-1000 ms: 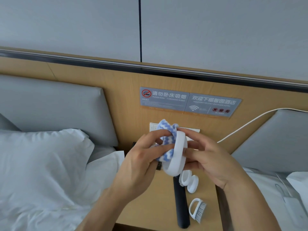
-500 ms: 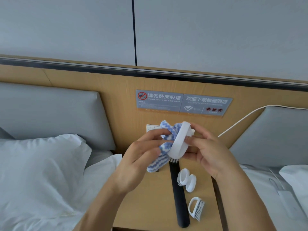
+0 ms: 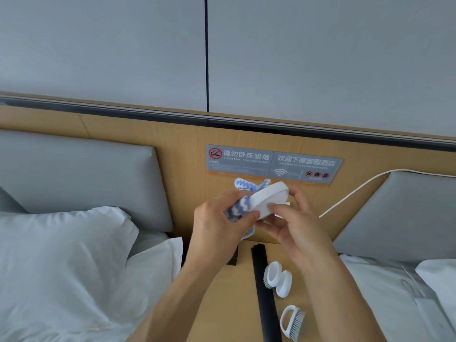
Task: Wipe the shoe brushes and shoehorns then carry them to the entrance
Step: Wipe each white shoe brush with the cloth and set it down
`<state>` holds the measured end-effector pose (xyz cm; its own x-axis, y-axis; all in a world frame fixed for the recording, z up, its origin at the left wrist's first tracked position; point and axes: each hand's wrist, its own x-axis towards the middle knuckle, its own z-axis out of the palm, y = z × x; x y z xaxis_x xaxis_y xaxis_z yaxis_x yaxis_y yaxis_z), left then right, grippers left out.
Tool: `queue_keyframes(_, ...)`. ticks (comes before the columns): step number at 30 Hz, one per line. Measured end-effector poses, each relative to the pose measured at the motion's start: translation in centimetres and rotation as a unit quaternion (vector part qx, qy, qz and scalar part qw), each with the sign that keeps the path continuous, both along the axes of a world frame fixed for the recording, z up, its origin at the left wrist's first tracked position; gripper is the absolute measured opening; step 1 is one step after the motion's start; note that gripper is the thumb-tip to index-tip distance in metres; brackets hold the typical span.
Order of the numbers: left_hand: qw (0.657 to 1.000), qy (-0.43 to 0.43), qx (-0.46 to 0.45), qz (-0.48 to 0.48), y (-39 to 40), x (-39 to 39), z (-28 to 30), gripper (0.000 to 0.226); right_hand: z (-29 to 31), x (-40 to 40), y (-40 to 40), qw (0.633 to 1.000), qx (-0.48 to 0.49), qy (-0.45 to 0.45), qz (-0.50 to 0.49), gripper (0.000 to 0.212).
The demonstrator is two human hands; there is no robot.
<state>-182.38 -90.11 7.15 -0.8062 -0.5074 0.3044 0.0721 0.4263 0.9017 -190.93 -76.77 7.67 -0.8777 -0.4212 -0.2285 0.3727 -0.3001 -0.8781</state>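
Note:
My right hand [image 3: 293, 223] holds a white oval shoe brush [image 3: 267, 198] by its edge, raised above the wooden nightstand [image 3: 237, 299]. My left hand [image 3: 217, 223] grips a blue-and-white zigzag cloth [image 3: 240, 206] and presses it against the brush's left side. On the nightstand lie a long black shoehorn [image 3: 264, 292], two small white round brushes [image 3: 277, 280] side by side, and a white brush with a loop handle [image 3: 292, 322] near the front edge.
A bed with a white pillow [image 3: 61, 255] lies to the left, another white bed [image 3: 394, 304] to the right. The wooden headboard wall carries a grey sign [image 3: 274, 164]. A white cable [image 3: 352, 193] runs along the right. A small dark object [image 3: 233, 257] sits behind my left wrist.
The brush has tilted from standing on edge to lying more flat, its top now facing up. Both hands shifted slightly with it, and the cloth stays pressed against the brush.

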Motion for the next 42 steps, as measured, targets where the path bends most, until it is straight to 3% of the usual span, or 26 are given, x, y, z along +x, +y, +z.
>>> queue_keyframes(4,0.995,-0.040,-0.058,-0.066,-3.6,-0.4,1.3,0.023,0.4,0.0,1.4,0.998,-0.013,-0.045,0.050,0.019)
queue_keyframes(9,0.981,-0.054,-0.122,-0.143,-5.6,-1.8,3.3,0.029,1.7,-0.7,2.1,0.995,0.033,-0.038,0.091,0.043)
queue_keyframes(15,0.979,-0.010,-0.157,-0.129,-5.2,-3.7,5.9,0.033,2.5,-1.2,2.0,0.980,0.040,-0.006,0.197,0.062)
queue_keyframes(22,0.978,0.069,-0.197,-0.029,-0.6,-3.1,5.3,0.024,2.7,-1.2,1.3,0.985,-0.010,0.049,0.165,0.066)
queue_keyframes(29,0.974,0.040,-0.215,-0.067,0.3,-2.1,3.9,0.041,2.5,-1.2,1.7,0.986,-0.019,0.081,0.147,0.064)
queue_keyframes(36,0.961,0.046,-0.230,-0.147,0.1,-1.1,3.6,0.036,2.9,-1.6,2.8,0.980,0.007,0.117,0.159,0.080)
queue_keyframes(42,0.945,0.043,-0.257,-0.199,-0.8,-0.7,4.5,0.030,2.5,-1.8,3.3,0.977,0.006,0.128,0.172,0.075)
